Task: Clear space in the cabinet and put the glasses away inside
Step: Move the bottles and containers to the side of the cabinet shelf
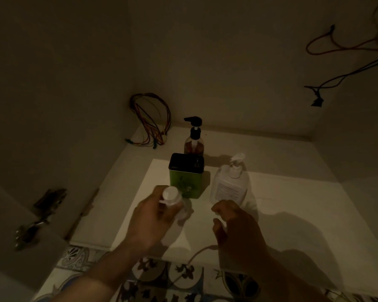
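Dim cabinet interior, viewed from above the open front. Far left: door hinge on the side panel. Back left corner: a bundle of coloured wires hanging against the wall.

Left hand is wrapped around a small clear bottle with a white cap, near the front of the cabinet floor; whether the bottle stands on the floor or is lifted clear, cannot tell. Just behind it: green square tin with a dark lid, and behind that an amber pump bottle with black pump head.

Right of the tin, close beside it: clear pump dispenser with white label. Right hand sits just in front of it, fingers loosely curled, holding nothing, not touching the dispenser.

No glasses in view; their location cannot be told.

Judgement: clearing step in hand. The small bottle looks light and rigid, smooth plastic, so a wrap around the body under the cap suits. The dispenser is likely heavier with liquid; grip the body, not the pump neck, to avoid discharge.
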`<state>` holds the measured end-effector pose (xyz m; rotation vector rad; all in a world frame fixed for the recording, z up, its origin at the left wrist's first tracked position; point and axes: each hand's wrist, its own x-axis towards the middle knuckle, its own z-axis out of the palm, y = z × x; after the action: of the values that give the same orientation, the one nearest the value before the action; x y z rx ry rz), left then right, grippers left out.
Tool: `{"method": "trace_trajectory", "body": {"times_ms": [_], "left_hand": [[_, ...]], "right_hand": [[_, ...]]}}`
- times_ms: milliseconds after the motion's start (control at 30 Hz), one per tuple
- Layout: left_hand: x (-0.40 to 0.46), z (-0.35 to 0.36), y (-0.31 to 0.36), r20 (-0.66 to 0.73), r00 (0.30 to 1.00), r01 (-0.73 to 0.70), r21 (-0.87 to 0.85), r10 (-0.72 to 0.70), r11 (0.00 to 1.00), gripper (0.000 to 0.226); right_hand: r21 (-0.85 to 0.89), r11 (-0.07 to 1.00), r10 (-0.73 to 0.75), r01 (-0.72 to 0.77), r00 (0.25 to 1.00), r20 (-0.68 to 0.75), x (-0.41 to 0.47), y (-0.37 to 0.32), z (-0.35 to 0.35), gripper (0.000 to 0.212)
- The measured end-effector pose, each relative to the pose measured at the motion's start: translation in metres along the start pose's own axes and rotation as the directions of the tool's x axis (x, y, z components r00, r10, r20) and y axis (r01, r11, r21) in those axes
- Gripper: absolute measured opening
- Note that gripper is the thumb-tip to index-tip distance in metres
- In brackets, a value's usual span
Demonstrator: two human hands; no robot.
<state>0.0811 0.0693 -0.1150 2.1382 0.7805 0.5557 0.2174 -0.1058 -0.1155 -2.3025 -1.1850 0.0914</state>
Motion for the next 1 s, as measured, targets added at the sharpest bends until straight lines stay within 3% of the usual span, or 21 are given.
{"method": "trace_trajectory", "body": {"times_ms": [200,333,500,700,867,967,1000], "left_hand": [[0.0,-0.079,-0.05,-0.17,0.968,0.188,0.009,-0.183,0.982,0.038],[0.009,-0.112,-0.07,-0.144,0.937,0.348,0.357,-0.317,0.867,0.042],[0.014,-0.102,-0.066,-0.173,0.942,0.335,0.53,-0.288,0.779,0.045],[0.019,-0.097,-0.071,-0.231,0.933,0.359,0.507,-0.277,0.783,0.041],[0.017,-0.093,-0.071,-0.208,0.93,0.367,0.527,-0.303,0.766,0.05],[0.012,-0.091,-0.065,-0.185,0.978,0.201,0.731,-0.094,0.652,0.066],[0.012,-0.089,-0.061,-0.162,0.987,0.123,0.734,-0.004,0.668,0.068]], "right_hand": [[0.059,0.998,-0.014,0.016,0.999,-0.033,0.007,-0.014,0.012,0.026],[0.092,0.996,0.005,0.001,0.998,-0.06,0.011,-0.024,0.022,0.028],[0.163,0.986,0.05,-0.023,0.986,-0.162,0.027,-0.038,0.034,0.042],[0.327,0.944,0.146,-0.041,0.941,-0.304,0.052,-0.047,0.05,0.076],[0.348,0.935,0.166,-0.066,0.95,-0.266,0.072,-0.05,0.055,0.088],[0.393,0.912,0.207,-0.112,0.956,-0.207,0.086,-0.053,0.055,0.098],[0.412,0.904,0.218,-0.117,0.954,-0.208,0.09,-0.053,0.054,0.099]]}}
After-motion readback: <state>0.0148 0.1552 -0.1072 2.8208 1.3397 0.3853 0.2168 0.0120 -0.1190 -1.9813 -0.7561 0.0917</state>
